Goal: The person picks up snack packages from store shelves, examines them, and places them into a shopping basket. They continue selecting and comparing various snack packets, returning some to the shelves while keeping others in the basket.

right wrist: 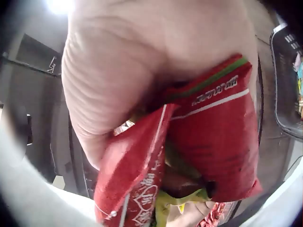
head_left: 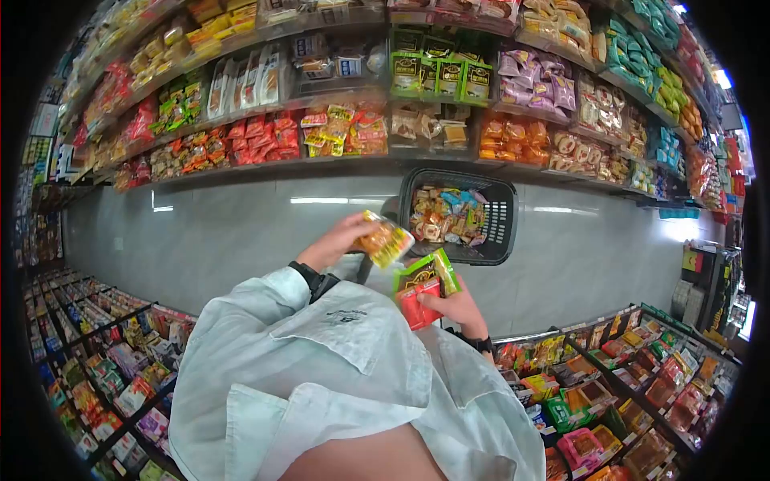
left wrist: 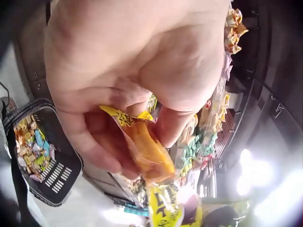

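In the head view the left hand [head_left: 343, 240] grips a yellow packet [head_left: 387, 243] with orange contents; the left wrist view shows the fingers and thumb round this clear-and-yellow packet [left wrist: 149, 151]. Just to the right, the right hand [head_left: 463, 309] holds several packets together: a red one [head_left: 419, 305] under the thumb and green ones [head_left: 443, 271] behind it. Up close in the right wrist view, two red packets [right wrist: 215, 142] hang from the right hand [right wrist: 156, 52], with a yellow-green edge between them. Both hands are in front of the person's body, near each other.
A black basket [head_left: 504, 232] holding many small wrapped packets stands on the grey floor [head_left: 241, 232] beyond the hands. Shelves [head_left: 337, 164] of bagged snacks curve across the far side. Lower racks [head_left: 597, 353] of packets stand at the near left and near right.
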`<state>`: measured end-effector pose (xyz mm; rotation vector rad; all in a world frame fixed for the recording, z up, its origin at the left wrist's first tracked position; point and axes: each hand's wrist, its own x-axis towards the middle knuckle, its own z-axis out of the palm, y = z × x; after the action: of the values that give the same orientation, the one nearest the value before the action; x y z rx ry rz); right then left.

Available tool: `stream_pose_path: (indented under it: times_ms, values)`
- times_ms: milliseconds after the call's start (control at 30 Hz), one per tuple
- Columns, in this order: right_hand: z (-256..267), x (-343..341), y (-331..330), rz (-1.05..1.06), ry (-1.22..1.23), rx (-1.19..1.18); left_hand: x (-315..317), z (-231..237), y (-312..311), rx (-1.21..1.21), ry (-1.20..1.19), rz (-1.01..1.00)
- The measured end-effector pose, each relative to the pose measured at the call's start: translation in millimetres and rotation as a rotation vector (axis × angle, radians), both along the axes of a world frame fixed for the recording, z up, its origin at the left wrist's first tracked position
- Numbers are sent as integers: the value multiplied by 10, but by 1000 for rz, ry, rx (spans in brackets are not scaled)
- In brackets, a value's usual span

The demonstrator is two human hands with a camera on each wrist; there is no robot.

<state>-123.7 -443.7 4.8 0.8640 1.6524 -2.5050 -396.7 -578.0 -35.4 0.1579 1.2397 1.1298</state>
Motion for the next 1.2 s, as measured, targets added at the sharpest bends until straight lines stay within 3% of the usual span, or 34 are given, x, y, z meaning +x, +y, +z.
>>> stream_pose_path:
  times_ms: [133,233,367,567,700,733,833,967,1000,1100,1200]
  values:
    - [21,94,-256,-69,67,-49,-56,-260,-427,-105,59,426]
    - [-72,174,-351,-106,35,-29,-239,-774,-637,-70,-160,722]
    - [226,130,-368,-162,-3,-5,-426,-1159,-635,-103,-343,768]
    - [32,-3,-383,-301,-66,-45,-737,-1352,-147,-210,-315,725]
    - [-16,-311,-324,-430,-148,-26,-1271,-1794,189,-149,-249,581]
    - [20,-422,-313,-473,-154,-33,-1383,-1865,286,-73,-172,558]
    - [143,-718,-282,-557,-201,-50,-1743,-2031,624,-183,119,491]
    - [215,-1019,-312,-608,-262,-64,-2155,-2229,1029,-251,586,218]
    - [244,-1093,-309,-621,-264,-60,-2269,-2283,1101,-192,473,182]
    - [303,-1273,-352,-685,-279,-38,-2452,-2388,1313,-165,660,-24]
    - [405,-1416,-393,-766,-321,-54,-2483,-2344,1349,-166,657,-18]
